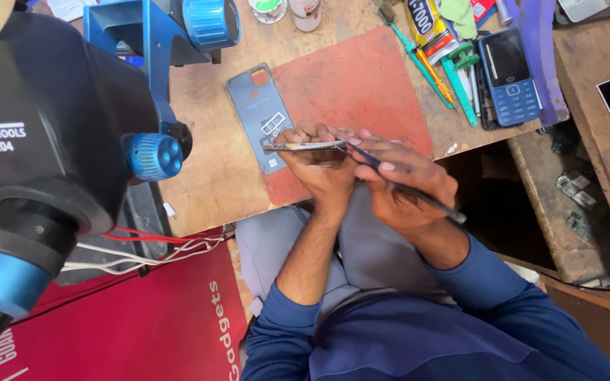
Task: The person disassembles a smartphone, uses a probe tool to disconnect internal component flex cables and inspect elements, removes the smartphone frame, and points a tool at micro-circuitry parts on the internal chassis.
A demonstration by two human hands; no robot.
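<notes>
Prying along the edge of a phone, mid-separation by the look of it.

Left fingers (298, 137) clamped round a thin phone body (305, 147), held edge-on above the red mat (361, 85); right hand (404, 187) pinching a slim dark tool (418, 194), tip set against the phone's edge. Just behind, lying flat: grey back cover (252, 106) on the wooden tabletop (206, 169). Further out, keypad phone (510, 77), glue tube (425, 25), microscope (44, 141). Next move likely calling for gentle, steady sliding, no twisting.

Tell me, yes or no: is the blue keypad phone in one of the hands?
No: the keypad phone lies on the bench among tools, apart from both hands.
</notes>
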